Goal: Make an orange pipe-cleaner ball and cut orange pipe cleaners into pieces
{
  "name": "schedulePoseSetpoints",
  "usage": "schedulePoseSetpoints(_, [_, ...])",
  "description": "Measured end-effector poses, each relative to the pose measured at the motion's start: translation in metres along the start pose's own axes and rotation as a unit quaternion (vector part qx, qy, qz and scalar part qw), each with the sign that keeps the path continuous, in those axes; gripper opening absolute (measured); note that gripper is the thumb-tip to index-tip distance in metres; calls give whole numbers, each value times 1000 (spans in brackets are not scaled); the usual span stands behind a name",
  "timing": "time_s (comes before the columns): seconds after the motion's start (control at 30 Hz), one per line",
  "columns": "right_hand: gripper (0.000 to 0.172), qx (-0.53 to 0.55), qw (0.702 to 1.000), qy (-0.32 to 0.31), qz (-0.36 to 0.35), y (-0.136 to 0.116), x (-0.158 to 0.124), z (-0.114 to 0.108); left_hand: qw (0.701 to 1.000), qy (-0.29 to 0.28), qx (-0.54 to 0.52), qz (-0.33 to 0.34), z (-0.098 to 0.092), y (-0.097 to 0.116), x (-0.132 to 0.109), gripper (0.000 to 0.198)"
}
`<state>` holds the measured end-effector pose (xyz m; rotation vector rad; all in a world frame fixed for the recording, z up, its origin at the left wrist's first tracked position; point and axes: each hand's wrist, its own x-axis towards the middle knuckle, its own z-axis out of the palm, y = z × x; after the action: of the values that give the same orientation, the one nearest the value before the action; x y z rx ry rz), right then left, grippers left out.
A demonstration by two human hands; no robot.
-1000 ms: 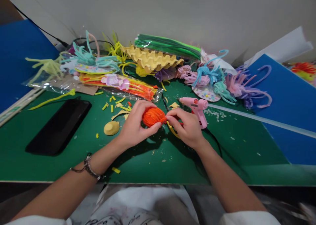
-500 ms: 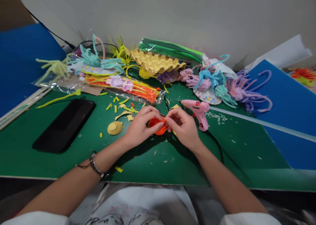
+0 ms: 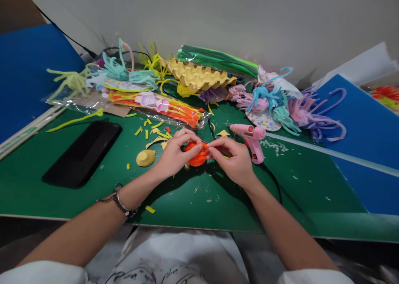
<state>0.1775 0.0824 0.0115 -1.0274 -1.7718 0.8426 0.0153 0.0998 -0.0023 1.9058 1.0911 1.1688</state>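
Note:
Between my hands is a rounded orange piece (image 3: 197,154), seemingly covered with fuzzy pipe cleaner. My left hand (image 3: 177,153) grips it from the left, thumb across its front and fingers over the top. On its upper right edge, my right hand (image 3: 232,157) has thumb and forefinger pinched together; whether a strand end lies between them is too small to tell. A small tan cardboard cup (image 3: 145,158) lies left of my left hand. To the right of my right hand a pink glue gun (image 3: 252,139) rests on the table.
A black phone (image 3: 82,153) lies on the green table (image 3: 193,209) at left. Yellow pipe-cleaner snippets and cardboard scraps (image 3: 156,142) are scattered behind my hands. Bagged orange and yellow pipe cleaners (image 3: 183,114), an egg carton (image 3: 199,77) and bagged green pipe cleaners (image 3: 218,61) are piled behind.
The orange piece is turned so more of its front shows, and it sits slightly further left. My right fingers have shifted along its edge. The view has tilted a little.

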Motion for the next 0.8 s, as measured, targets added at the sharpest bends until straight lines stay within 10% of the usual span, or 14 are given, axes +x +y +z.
schedulePoseSetpoints(0.8, [6, 67, 995, -27, 64, 3, 1, 8, 987, -4, 159, -18, -1, 16, -6, 13])
